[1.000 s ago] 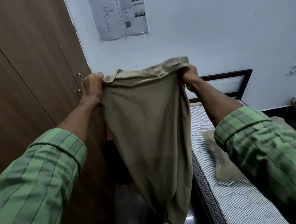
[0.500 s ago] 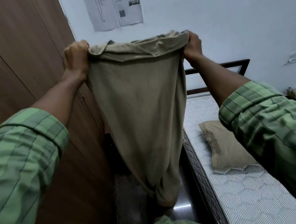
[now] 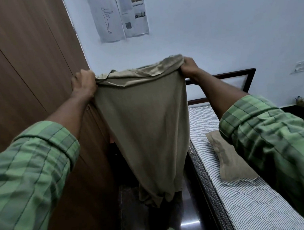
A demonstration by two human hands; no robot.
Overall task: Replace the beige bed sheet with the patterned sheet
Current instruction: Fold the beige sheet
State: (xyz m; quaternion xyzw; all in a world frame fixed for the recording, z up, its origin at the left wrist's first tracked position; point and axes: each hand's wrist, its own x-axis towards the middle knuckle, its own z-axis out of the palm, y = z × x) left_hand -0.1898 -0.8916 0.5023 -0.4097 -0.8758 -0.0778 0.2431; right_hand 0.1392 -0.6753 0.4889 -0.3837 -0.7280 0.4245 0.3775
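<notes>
- I see the brown wardrobe [image 3: 28, 82] on the left.
- The bare striped mattress [image 3: 244, 203] fills the lower right, with a beige pillow [image 3: 229, 161] lying on it near its left edge.
- The beige bed sheet [image 3: 144, 125] hangs folded in the air, between wardrobe and mattress.
- My left hand [image 3: 83, 83] grips its top left corner, fingers curled tight.
- My right hand [image 3: 189, 66] grips the top right corner the same way.

We are holding both arms raised and outstretched; left hand [image 3: 83, 83] and right hand [image 3: 189, 65] are each gripping the sheet [image 3: 144, 125] in curled fingers.
</notes>
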